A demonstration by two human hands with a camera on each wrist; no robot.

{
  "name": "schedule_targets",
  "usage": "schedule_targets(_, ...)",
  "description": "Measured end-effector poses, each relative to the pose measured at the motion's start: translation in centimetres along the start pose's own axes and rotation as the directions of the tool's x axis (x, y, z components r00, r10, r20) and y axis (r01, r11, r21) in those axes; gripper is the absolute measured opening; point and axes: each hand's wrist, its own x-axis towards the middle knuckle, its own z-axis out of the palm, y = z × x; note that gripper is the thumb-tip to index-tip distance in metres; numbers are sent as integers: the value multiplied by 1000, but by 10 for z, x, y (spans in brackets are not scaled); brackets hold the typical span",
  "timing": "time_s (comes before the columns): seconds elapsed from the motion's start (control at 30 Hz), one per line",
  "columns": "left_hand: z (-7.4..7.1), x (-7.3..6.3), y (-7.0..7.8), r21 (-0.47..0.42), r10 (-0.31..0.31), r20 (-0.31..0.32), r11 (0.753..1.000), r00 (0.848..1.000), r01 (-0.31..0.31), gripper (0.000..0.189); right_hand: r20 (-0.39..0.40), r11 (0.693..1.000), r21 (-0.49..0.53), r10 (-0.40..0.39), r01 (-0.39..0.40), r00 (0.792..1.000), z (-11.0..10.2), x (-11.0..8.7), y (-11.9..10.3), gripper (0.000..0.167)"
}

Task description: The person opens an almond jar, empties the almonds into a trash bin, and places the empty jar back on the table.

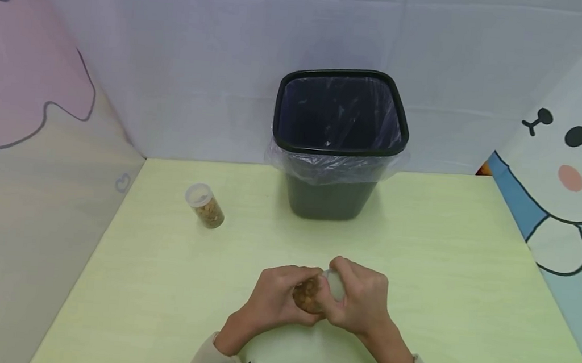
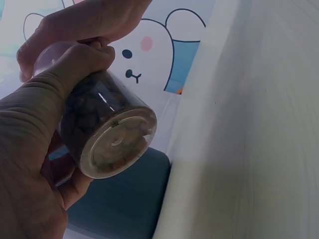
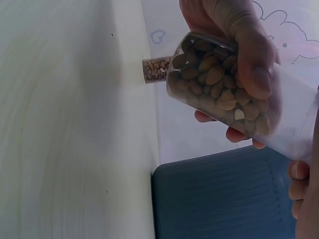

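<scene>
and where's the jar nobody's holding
In the head view, the jar stands on the table, toward its back left, left of the bin and beyond the left hand.

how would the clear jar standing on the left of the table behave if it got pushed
The clear jar would probably tip if pushed high, being taller than wide. Once down, its rounded wall would likely let it roll.
</scene>
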Motion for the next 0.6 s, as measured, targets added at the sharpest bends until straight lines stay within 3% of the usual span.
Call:
schedule_targets(0.1,0,0,-1,-28,-17,14,999,1000,17,62,-30,999,20,-28,29,999,1,0,0,38)
schedule_targets(0.33,-1,2,-3,-45,15,0,999,1000,-15,61,-64,993,71,-90,95,994,3,3,3,37)
schedule_targets(0.6,1,2,0,-67,-49,48,996,998,52,59,-137,974,101,-186,201,973,3,5,3,35)
